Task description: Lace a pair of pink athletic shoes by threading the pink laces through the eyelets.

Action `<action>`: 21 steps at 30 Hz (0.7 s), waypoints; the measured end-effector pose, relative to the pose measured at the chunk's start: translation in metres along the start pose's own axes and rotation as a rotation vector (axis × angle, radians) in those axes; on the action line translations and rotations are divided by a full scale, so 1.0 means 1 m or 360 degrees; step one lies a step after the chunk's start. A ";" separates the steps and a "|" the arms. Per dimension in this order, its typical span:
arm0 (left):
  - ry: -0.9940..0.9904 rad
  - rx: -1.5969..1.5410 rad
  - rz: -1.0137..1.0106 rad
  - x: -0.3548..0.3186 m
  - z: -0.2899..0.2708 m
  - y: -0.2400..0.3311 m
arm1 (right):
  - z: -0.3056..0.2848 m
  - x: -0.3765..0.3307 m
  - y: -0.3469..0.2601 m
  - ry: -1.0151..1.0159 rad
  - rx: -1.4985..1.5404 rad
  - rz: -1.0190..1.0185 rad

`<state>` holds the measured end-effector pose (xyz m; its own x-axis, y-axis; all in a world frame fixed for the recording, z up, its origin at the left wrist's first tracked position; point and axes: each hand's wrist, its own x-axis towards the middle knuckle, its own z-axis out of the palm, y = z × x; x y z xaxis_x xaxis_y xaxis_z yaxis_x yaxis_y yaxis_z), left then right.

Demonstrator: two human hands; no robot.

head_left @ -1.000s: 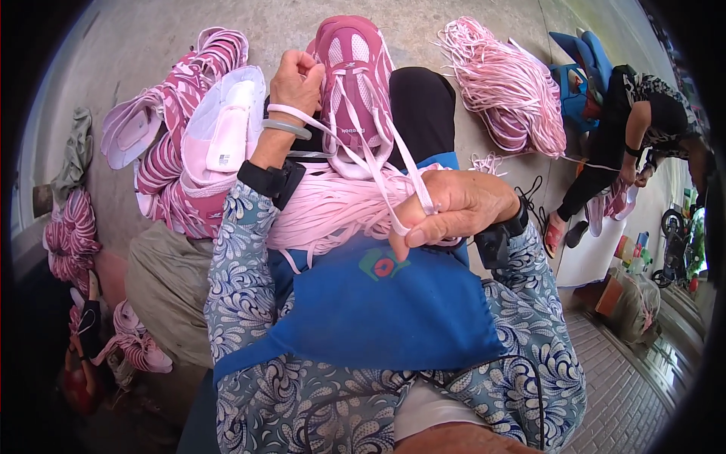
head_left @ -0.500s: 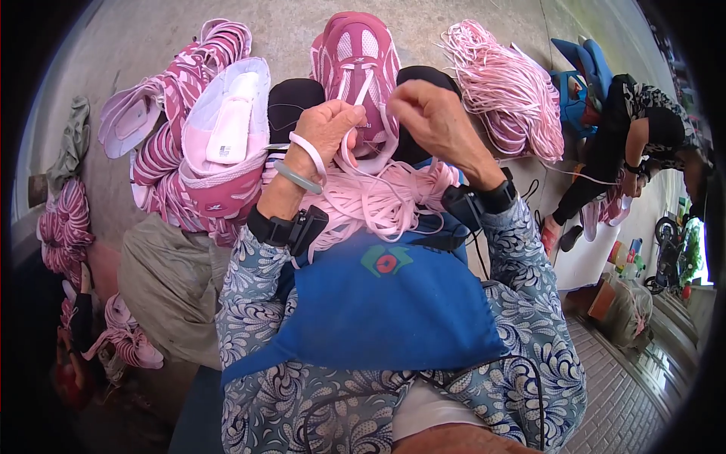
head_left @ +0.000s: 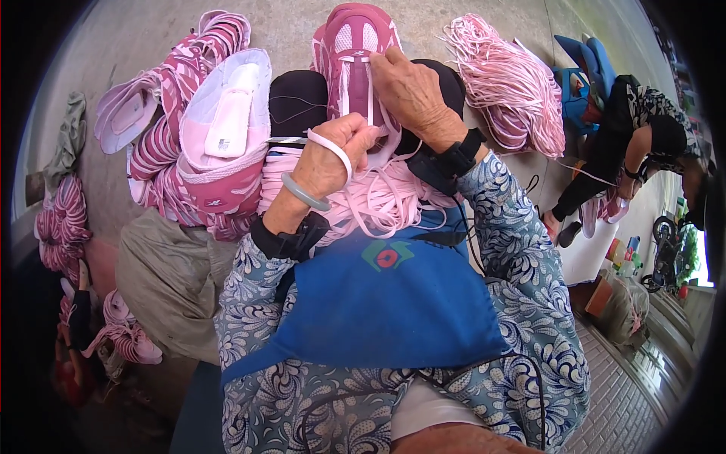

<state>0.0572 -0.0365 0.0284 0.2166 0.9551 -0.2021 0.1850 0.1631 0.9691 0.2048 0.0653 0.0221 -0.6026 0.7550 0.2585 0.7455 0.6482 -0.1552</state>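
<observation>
A pink shoe upper (head_left: 325,45) stands between my knees, with a pale shoelace (head_left: 370,94) running down its front. My left hand (head_left: 339,151) is closed in a pinch on the shoelace at the lower end of the lace opening. A pale pink loop circles that hand, above a grey bangle (head_left: 304,194). My right hand (head_left: 408,91) lies over the right edge of the upper, its fingers curled at the top eyelets. Its fingertips are partly hidden, so what they grip is unclear. Below both hands a heap of loose pink laces (head_left: 370,200) covers my lap.
Stacked pink shoe uppers (head_left: 227,136) stand at my left beside a grey-green cloth (head_left: 170,284). A big bundle of pink laces (head_left: 507,91) lies ahead on the right. Farther right, another person (head_left: 643,136) bends over shoe pieces. A blue apron (head_left: 386,310) covers my front.
My right hand has moved up and left onto the upper's eyelet edge. My left hand has shifted slightly down. The lace between them now lies straighter along the upper.
</observation>
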 end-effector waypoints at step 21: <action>-0.0440 -0.0347 0.0305 -0.029 0.032 0.032 | -0.005 0.011 0.008 -0.0250 0.0194 -0.0126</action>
<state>0.0875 -0.0671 0.0609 0.4827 0.8757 -0.0165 -0.0853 0.0658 0.9942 0.2057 0.0789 0.0287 -0.7018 0.7014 0.1242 0.6601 0.7059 -0.2570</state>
